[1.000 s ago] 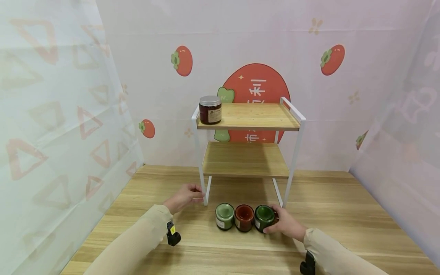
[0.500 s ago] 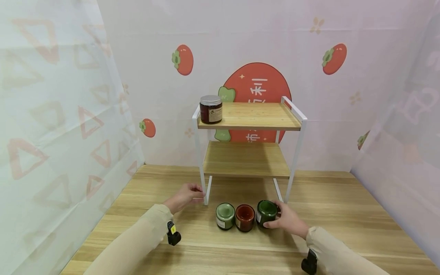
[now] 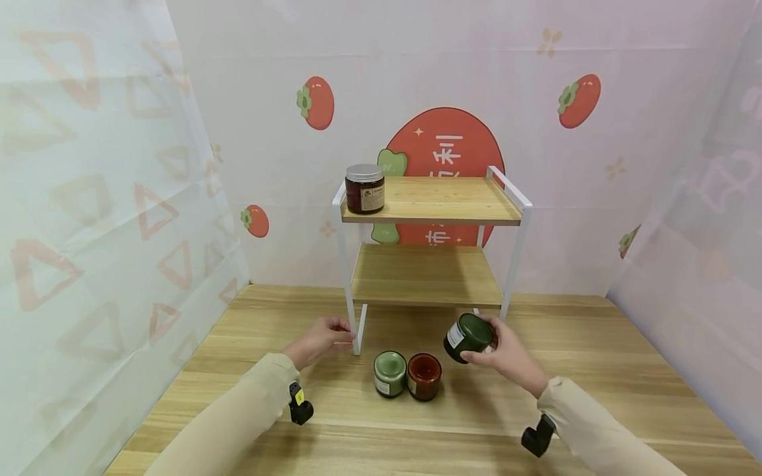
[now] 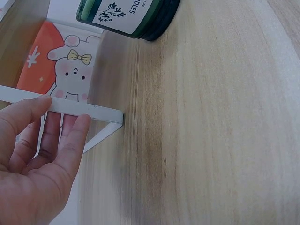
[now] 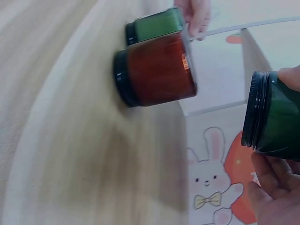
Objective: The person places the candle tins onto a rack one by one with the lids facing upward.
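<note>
My right hand (image 3: pixel 510 357) grips a dark green candle jar (image 3: pixel 467 338), tilted and raised above the table. Its black lid (image 5: pixel 256 110) faces downward in the right wrist view. On the tabletop a light green candle jar (image 3: pixel 389 375) and a red-brown candle jar (image 3: pixel 424 378) stand side by side, lids down. With thumb and fingers, my left hand (image 3: pixel 321 340) holds the white front-left leg (image 4: pixel 84 108) of a shelf rack, near its foot. Part of a printed label (image 4: pixel 123 13) shows on the jar at the top of the left wrist view.
The two-tier rack has a wooden top shelf (image 3: pixel 446 198) and a lower shelf (image 3: pixel 425 274). A dark red jar with a silver lid (image 3: pixel 365 190) stands at the top shelf's left end. Behind the wooden table (image 3: pixel 381 443) hangs a printed backdrop (image 3: pixel 250 119).
My right hand has lifted the dark green candle jar off the table beside the red-brown one, moving it up and toward the rack and tilting it. The left hand has stayed at the leg.
</note>
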{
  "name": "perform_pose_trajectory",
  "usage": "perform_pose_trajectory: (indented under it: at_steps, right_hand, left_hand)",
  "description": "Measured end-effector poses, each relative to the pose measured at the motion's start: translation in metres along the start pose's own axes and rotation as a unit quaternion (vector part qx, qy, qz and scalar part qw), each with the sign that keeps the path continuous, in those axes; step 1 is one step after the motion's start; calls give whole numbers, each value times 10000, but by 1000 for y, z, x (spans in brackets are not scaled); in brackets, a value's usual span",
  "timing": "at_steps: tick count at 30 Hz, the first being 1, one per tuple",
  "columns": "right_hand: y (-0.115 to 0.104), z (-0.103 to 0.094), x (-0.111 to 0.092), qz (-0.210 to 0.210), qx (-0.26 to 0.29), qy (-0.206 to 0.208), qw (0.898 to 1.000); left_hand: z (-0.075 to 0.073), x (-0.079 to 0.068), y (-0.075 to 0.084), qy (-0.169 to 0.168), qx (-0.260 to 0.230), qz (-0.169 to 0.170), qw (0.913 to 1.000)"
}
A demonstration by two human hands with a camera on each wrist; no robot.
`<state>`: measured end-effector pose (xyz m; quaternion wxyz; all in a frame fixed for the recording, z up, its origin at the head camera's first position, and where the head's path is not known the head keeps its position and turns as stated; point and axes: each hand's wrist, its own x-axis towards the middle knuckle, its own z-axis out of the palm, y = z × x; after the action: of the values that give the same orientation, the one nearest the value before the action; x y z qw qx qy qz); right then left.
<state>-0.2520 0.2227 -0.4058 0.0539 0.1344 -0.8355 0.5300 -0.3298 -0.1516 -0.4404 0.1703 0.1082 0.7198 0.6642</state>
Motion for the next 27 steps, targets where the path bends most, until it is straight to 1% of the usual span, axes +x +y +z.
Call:
perform_pose_trajectory:
  at_steps: [7,13,16,21,24,27]
  right_hand:
    - [-12,-3,0,-84,-34,6,10000]
    - [-14,-3,1,-21,39,-103,9999]
    - [-14,-3,1,-93,120,-152,9998]
    - [-15,-5,0,-286,-166,-114,9994]
    - [-15,-6,0,-278,-309,-86,9991]
    - [-16,-7,1,-303,-177,-133,9993]
  left_hand:
    - [0,0,0,10,-28,-12,10000]
    - [0,1,0,23,-37,-27,10000]
    - [0,1,0,8,-50,-36,10000]
    - [-1,1,0,-17,-26,-13,10000]
    - [-1,1,0,-20,5,0,10000]
    - [-1,1,0,-29,27,11,10000]
